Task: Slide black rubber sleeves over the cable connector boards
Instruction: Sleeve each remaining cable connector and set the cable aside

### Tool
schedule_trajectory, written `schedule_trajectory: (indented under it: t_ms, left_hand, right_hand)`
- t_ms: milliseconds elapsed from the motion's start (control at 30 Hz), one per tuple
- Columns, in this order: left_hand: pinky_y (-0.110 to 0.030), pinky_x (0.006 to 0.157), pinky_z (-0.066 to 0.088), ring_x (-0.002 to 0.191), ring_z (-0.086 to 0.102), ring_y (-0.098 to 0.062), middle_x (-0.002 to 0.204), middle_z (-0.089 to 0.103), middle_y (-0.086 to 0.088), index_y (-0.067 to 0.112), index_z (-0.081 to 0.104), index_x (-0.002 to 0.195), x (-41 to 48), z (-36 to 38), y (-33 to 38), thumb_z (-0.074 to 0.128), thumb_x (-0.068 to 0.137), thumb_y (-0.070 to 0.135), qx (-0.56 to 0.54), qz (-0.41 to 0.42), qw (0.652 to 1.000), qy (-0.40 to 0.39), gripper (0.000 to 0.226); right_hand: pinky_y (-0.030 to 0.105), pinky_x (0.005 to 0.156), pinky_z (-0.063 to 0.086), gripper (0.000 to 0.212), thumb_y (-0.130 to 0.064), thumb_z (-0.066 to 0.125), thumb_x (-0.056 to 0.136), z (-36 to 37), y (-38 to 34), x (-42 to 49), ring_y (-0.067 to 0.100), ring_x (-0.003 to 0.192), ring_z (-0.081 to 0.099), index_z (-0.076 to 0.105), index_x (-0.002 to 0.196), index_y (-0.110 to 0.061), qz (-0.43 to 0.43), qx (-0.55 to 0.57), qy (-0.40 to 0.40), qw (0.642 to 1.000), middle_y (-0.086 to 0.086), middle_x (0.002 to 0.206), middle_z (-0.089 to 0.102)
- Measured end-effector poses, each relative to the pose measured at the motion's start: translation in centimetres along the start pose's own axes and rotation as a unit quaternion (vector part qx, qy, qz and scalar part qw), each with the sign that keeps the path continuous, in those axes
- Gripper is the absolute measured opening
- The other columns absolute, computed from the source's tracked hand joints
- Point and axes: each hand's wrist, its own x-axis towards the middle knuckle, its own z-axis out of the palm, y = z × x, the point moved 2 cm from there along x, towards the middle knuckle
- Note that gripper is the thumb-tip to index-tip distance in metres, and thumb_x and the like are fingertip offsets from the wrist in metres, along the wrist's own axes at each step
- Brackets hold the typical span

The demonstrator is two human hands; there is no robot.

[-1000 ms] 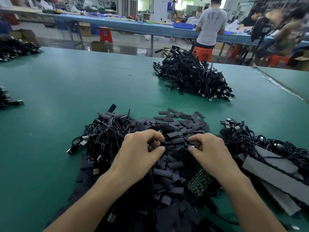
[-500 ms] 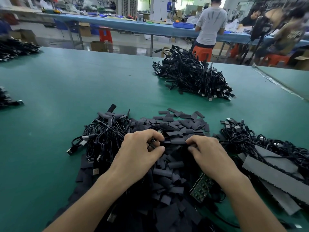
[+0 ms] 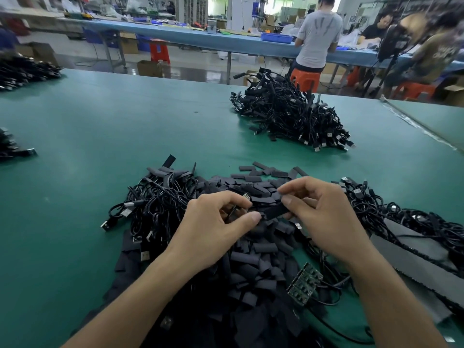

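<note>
Head view, read from left to right. At the left margin I am seeing a low cluster of black cables (image 3: 12, 149) lying on the green-covered desk (image 3: 100, 126). Nearer the centre, a tangle of black USB cables with silver plugs (image 3: 155, 204) is lying against the left side of a broad heap of loose flat black rubber sleeves (image 3: 251, 259).

Above that heap the left hand (image 3: 213, 227) is curling its fingers around a small connector board with gold pins (image 3: 244, 197). Only the pin end is showing past the forefinger, and I cannot tell how the rest is lying. Just to its right, one black rubber sleeve (image 3: 275, 212) is being pinched between the thumb and forefinger of the right hand (image 3: 324, 217), with its free end reaching the left thumb tip.

Behind the hands and well apart, a tall pile of black cables (image 3: 288, 114) is sitting on the desk. Below the right wrist a green circuit-board panel (image 3: 303, 285) is resting at the heap's edge. Further right, a spread of black leads (image 3: 401, 217) and long grey foam strips (image 3: 414, 249) are lying side by side.
</note>
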Motion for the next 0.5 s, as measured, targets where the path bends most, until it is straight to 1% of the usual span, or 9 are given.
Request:
schedule_trajectory:
  t_ms: [67, 100, 133, 167, 233, 300, 367, 433, 500]
  left_hand:
    - [-0.029, 0.063, 0.054, 0.064, 0.067, -0.014, 0.071, 0.073, 0.008, 0.032, 0.075, 0.087, 0.1, 0.0, 0.1, 0.078, 0.081, 0.046, -0.042, -0.006, 0.999, -0.017, 0.016]
    - [-0.032, 0.062, 0.055, 0.064, 0.067, -0.015, 0.071, 0.073, 0.005, 0.031, 0.076, 0.086, 0.2, 0.0, 0.2, 0.077, 0.082, 0.044, -0.066, -0.008, 0.997, -0.026, 0.013]
    - [-0.031, 0.058, 0.053, 0.061, 0.064, -0.013, 0.068, 0.072, 0.005, 0.030, 0.076, 0.084, 0.2, 0.1, 0.2, 0.076, 0.084, 0.041, -0.084, -0.009, 0.996, -0.034, 0.010]
    - [-0.026, 0.053, 0.050, 0.059, 0.061, -0.010, 0.065, 0.070, 0.006, 0.030, 0.075, 0.082, 0.3, 0.1, 0.2, 0.075, 0.087, 0.037, -0.094, -0.010, 0.995, -0.039, 0.009]
    - [-0.018, 0.050, 0.042, 0.054, 0.056, -0.006, 0.060, 0.066, 0.009, 0.029, 0.074, 0.080, 0.4, 0.1, 0.1, 0.072, 0.090, 0.032, -0.106, -0.020, 0.993, -0.045, 0.011]
    - [-0.014, 0.049, 0.040, 0.053, 0.056, -0.004, 0.059, 0.065, 0.009, 0.029, 0.074, 0.079, 0.5, 0.1, 0.0, 0.070, 0.092, 0.029, -0.114, -0.029, 0.992, -0.050, 0.014]
    - [-0.014, 0.048, 0.040, 0.053, 0.056, -0.004, 0.059, 0.066, 0.007, 0.028, 0.074, 0.080, 0.5, 0.1, 0.0, 0.069, 0.093, 0.030, -0.118, -0.033, 0.991, -0.056, 0.014]
    - [-0.012, 0.047, 0.040, 0.051, 0.056, -0.002, 0.058, 0.066, 0.007, 0.026, 0.075, 0.079, 0.5, 0.2, 0.1, 0.069, 0.093, 0.029, -0.134, -0.038, 0.988, -0.063, 0.015]
    - [-0.010, 0.046, 0.039, 0.050, 0.056, -0.001, 0.058, 0.067, 0.007, 0.025, 0.075, 0.076, 0.4, 0.2, 0.3, 0.069, 0.093, 0.027, -0.155, -0.049, 0.984, -0.068, 0.019]
  right_hand:
    - [0.021, 0.065, 0.055, 0.021, -0.004, 0.069, 0.090, 0.3, -0.7, -0.2, 0.014, 0.067, 0.072, 0.072, 0.088, -0.024, 0.005, 0.080, -0.029, 0.996, -0.003, 0.081, 0.073]
    - [0.020, 0.065, 0.055, 0.020, -0.003, 0.069, 0.089, 0.5, -1.0, -0.3, 0.016, 0.066, 0.072, 0.073, 0.089, -0.022, 0.003, 0.100, -0.038, 0.994, -0.001, 0.080, 0.073]
    - [0.020, 0.065, 0.054, 0.019, -0.002, 0.070, 0.089, 0.7, -1.1, -0.3, 0.017, 0.066, 0.072, 0.073, 0.089, -0.021, 0.000, 0.108, -0.043, 0.993, 0.000, 0.080, 0.073]
    - [0.020, 0.065, 0.054, 0.018, -0.003, 0.070, 0.088, 0.9, -1.2, -0.4, 0.017, 0.067, 0.071, 0.073, 0.089, -0.021, -0.003, 0.113, -0.046, 0.993, 0.000, 0.080, 0.074]
    - [0.021, 0.068, 0.055, 0.018, -0.007, 0.073, 0.087, 1.2, -1.4, -0.5, 0.015, 0.072, 0.071, 0.074, 0.094, -0.023, -0.012, 0.109, -0.061, 0.992, -0.001, 0.082, 0.073]
    - [0.024, 0.075, 0.057, 0.024, -0.015, 0.079, 0.082, 1.4, -1.6, -0.7, 0.012, 0.079, 0.071, 0.075, 0.101, -0.028, -0.034, 0.068, -0.094, 0.993, -0.006, 0.088, 0.073]
    - [0.026, 0.076, 0.057, 0.031, -0.018, 0.085, 0.076, 1.7, -1.9, -0.9, 0.009, 0.083, 0.071, 0.075, 0.102, -0.032, -0.060, 0.011, -0.110, 0.992, -0.011, 0.091, 0.074]
    - [0.030, 0.073, 0.058, 0.030, -0.015, 0.086, 0.074, 1.8, -2.2, -1.1, 0.008, 0.080, 0.071, 0.077, 0.096, -0.034, -0.080, -0.021, -0.094, 0.992, -0.014, 0.088, 0.074]
    - [0.031, 0.075, 0.057, 0.028, -0.015, 0.085, 0.075, 1.7, -2.4, -1.3, 0.006, 0.082, 0.070, 0.078, 0.095, -0.032, -0.097, -0.034, -0.074, 0.992, -0.015, 0.087, 0.074]
